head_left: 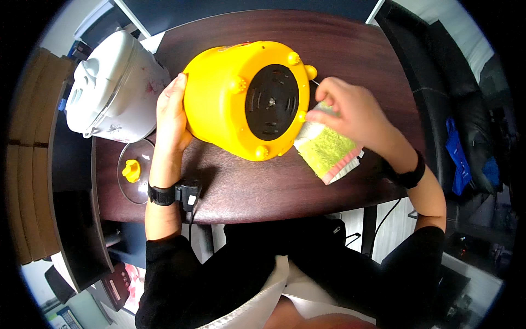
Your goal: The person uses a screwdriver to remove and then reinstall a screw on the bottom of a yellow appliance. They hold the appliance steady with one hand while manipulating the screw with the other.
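Head view | gripped yellow pot [211, 98], upper centre, with part-curled left hand [171, 112] at its left end | pinched yellow-green cloth [329, 151] with nearly closed right hand [350, 112] | had pot tipped, axis left-to-right, black base [282, 118] nearer right hand

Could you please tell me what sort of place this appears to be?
Probably an office or home study, though I can't be certain which: a broad dark wood-look desk fills the middle, and a black sofa stands to its right.
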Action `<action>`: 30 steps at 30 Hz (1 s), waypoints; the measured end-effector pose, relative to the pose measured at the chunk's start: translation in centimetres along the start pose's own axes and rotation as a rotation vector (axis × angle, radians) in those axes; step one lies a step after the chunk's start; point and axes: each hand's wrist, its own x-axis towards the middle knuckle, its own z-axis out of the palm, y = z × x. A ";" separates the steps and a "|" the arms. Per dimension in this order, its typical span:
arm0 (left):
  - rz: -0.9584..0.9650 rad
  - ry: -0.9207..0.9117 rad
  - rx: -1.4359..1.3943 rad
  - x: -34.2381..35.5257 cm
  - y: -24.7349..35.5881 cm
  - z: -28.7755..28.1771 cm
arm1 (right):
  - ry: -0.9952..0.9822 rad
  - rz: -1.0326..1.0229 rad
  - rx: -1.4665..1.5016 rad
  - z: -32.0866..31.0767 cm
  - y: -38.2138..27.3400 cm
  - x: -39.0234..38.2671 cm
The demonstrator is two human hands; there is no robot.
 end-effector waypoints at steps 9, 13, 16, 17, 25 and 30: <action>-0.063 0.038 -0.105 0.7 -0.2 -1.0 | -0.165 0.354 -0.222 -0.9 6.7 -5.5; -0.070 0.051 -0.096 0.8 -0.4 -1.0 | -0.119 0.347 -0.241 0.8 8.3 -6.1; -0.068 0.048 -0.076 0.9 -0.2 -0.9 | -0.047 0.325 -0.206 1.2 9.0 -6.2; -0.067 0.044 -0.073 0.9 -0.2 -1.1 | -0.011 0.324 -0.186 1.1 8.9 -6.1; -0.070 0.050 -0.087 0.9 -0.4 -1.1 | 0.147 0.196 -0.040 -5.6 0.3 -6.5; -0.062 0.050 -0.069 0.7 -0.4 -1.2 | 0.066 0.009 -0.087 -6.4 -3.3 -5.6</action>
